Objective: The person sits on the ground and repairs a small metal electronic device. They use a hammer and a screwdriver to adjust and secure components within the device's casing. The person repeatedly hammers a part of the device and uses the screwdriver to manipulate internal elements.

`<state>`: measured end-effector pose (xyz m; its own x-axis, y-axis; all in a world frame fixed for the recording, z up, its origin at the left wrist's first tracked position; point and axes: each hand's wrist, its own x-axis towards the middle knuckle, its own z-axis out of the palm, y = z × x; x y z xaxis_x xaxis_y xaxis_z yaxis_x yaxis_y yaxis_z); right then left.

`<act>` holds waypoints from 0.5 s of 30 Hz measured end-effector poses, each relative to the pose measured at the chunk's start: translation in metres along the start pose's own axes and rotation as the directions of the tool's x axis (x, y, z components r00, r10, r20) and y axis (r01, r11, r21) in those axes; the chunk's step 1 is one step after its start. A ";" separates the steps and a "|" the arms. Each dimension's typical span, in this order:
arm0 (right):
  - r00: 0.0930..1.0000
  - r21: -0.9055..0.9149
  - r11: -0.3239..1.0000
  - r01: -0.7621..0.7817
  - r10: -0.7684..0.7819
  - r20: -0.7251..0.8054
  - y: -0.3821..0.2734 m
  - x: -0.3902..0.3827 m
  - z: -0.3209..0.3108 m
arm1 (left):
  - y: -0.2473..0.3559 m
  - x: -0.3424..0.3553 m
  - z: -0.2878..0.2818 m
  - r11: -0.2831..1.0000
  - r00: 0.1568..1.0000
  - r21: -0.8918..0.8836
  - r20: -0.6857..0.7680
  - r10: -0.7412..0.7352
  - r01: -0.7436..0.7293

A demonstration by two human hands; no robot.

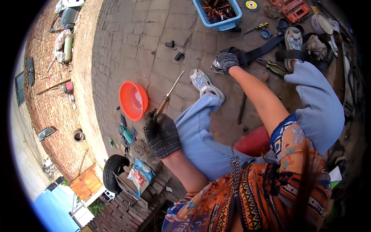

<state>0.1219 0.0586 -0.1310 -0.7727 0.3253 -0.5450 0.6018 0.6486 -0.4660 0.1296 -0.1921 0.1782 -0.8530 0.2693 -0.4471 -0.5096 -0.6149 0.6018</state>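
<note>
My left hand [161,135], in a dark grey knit glove, is closed round the wooden handle of a screwdriver [164,103]. Its long metal shaft points up and away from me. My right hand [228,62], gloved too, grips a small metal piece [216,66] close to the ground, beyond my left shoe. A wide black strap [262,48] runs from beside that hand toward my right shoe [293,40] and crosses over it. The fingers partly hide the metal piece, so its exact kind is unclear.
An orange basin [123,103] stands left of the screwdriver. Further off is a blue tub [223,26] of reddish-brown parts. Pliers [275,69], a yellow-handled screwdriver [261,26] and an orange tool case [296,11] lie at the right. A hammer [242,108] rests between my legs.
</note>
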 end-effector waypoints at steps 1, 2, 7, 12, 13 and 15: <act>1.000 -0.033 0.999 0.027 -0.028 -0.013 -0.015 -0.016 -0.004 | 0.003 0.000 0.000 1.000 0.999 -0.014 0.041 0.002 -0.001; 1.000 -0.011 1.000 -0.011 0.011 -0.006 -0.030 -0.036 -0.005 | 0.005 0.000 -0.004 0.999 0.997 0.029 0.074 0.026 -0.028; 0.993 0.273 0.955 -0.119 0.119 0.016 0.009 -0.008 0.030 | -0.025 0.017 -0.004 0.996 0.994 0.039 0.082 0.072 -0.075; 0.988 0.300 0.943 -0.143 0.155 -0.016 0.019 -0.040 0.035 | 0.000 -0.044 0.018 0.976 0.969 -0.014 0.115 0.217 -0.216; 0.991 0.273 0.954 -0.123 0.134 -0.022 0.005 -0.048 0.042 | 0.026 -0.058 0.016 0.974 0.972 -0.020 0.050 0.228 -0.227; 0.988 0.274 0.959 -0.077 0.110 -0.107 0.012 -0.036 0.055 | 0.039 -0.096 0.030 0.904 0.905 0.043 0.006 0.426 -0.425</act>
<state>0.1680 0.0166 -0.1548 -0.7187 0.4669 -0.5152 0.6920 0.4080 -0.5956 0.1876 -0.2197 0.2647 -0.9894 -0.0137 -0.1445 -0.1025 -0.6389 0.7624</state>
